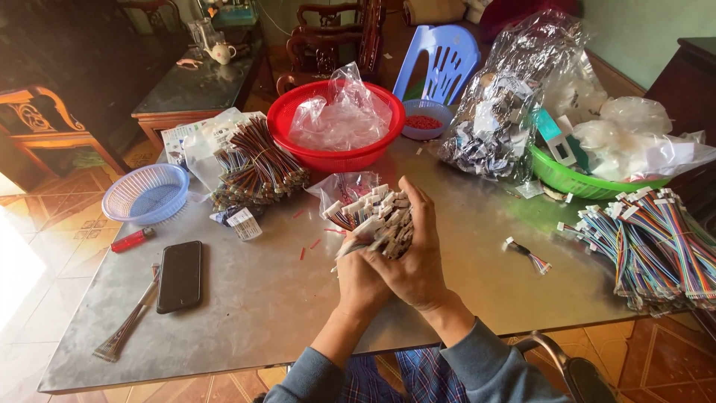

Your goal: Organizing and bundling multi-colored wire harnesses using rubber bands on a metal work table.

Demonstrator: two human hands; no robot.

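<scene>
Scanning left to right over the metal table (477,246): blue mesh basket (145,192) sits at the far left corner, looks empty, out of the way of the hands. Red lighter (133,239) and black phone (180,275) lie flat near it, with a thin flat ribbon cable (125,326) along the left edge. Behind them, a pile of brown-striped wire harnesses (257,166) spills from a clear bag, kept as its own lot. Red basket (335,123) further back holds a crumpled clear bag.

Centre: left hand (360,282) wraps from below, right hand (418,257) cups over the top; both closed tight around a bundle of connector harnesses (377,216), white plugs fanned upward, probably to keep the ends aligned. Bundle is held just above the table, in front of the person.

Right: one loose harness (528,254) lies alone. Green basket (578,179) holds bags. Rainbow-coloured harness stack (656,242) at the right edge, plugs all facing one way, so likely sorted.
</scene>
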